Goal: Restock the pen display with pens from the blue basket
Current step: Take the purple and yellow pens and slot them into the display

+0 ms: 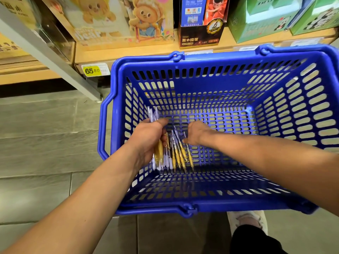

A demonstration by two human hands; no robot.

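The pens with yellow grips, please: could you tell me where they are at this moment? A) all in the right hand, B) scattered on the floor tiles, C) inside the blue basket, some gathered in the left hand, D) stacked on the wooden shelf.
C: the left hand clutches a bundle of pens low inside the blue basket, with more lying on its floor beside the right hand.

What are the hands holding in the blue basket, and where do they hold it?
The left hand grips a bunch of clear-and-yellow plastic pens around their middles. The right hand reaches toward loose pens; whether it holds one cannot be told.
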